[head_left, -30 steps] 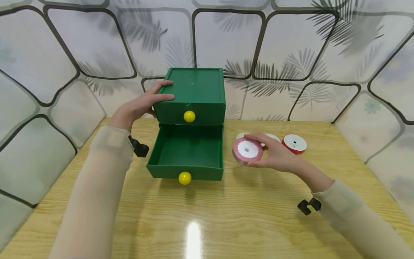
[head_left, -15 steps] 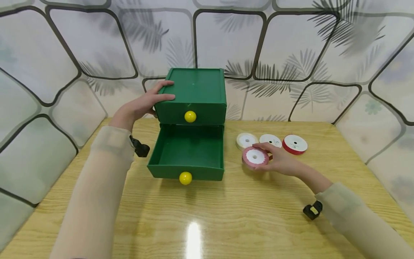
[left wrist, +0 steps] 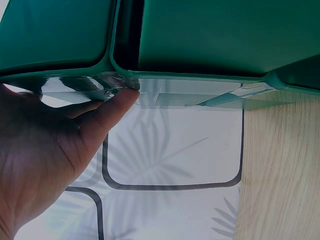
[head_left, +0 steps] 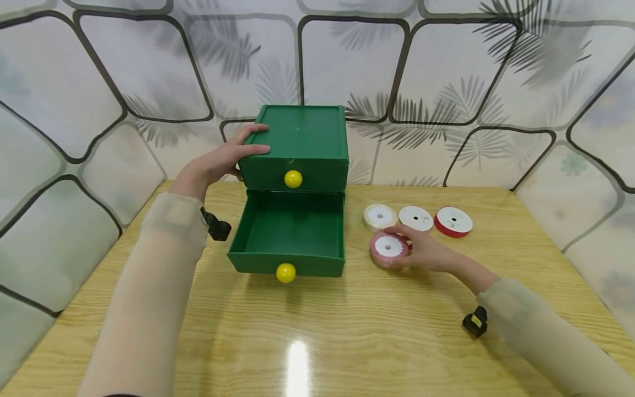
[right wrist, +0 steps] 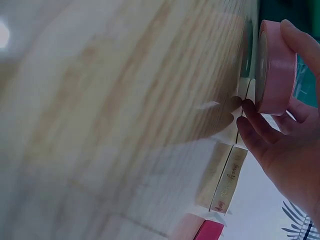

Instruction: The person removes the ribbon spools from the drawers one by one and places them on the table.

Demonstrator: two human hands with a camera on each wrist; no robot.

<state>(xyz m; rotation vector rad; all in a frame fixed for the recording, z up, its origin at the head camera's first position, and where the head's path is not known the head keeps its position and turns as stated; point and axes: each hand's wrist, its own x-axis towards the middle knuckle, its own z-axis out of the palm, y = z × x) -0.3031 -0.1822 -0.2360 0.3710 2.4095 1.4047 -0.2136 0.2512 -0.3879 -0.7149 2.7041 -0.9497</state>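
Observation:
My right hand [head_left: 421, 251] pinches a spool of pink ribbon [head_left: 388, 247] between thumb and fingers, at the table surface. In the right wrist view the pink ribbon spool [right wrist: 278, 70] lies flat to the table, some fingertips [right wrist: 245, 122] right at the tabletop. My left hand [head_left: 213, 162] rests with straight fingers on the top left edge of a green drawer cabinet [head_left: 302, 129], other fingers against its side. The lower drawer [head_left: 288, 264], with a yellow knob [head_left: 285, 273], is pulled out and empty. The upper drawer [head_left: 322, 176] is closed.
Behind the pink spool stand a cream ribbon spool [head_left: 379, 216], a white-faced spool [head_left: 415, 218] and a red ribbon spool [head_left: 453, 220] in a row. The wooden table [head_left: 377, 336] ends at a patterned backdrop [head_left: 352, 60].
My right hand has brought the pink ribbon spool down to the table, in front of the other spools, uncovering them. The left hand and the cabinet have stayed put.

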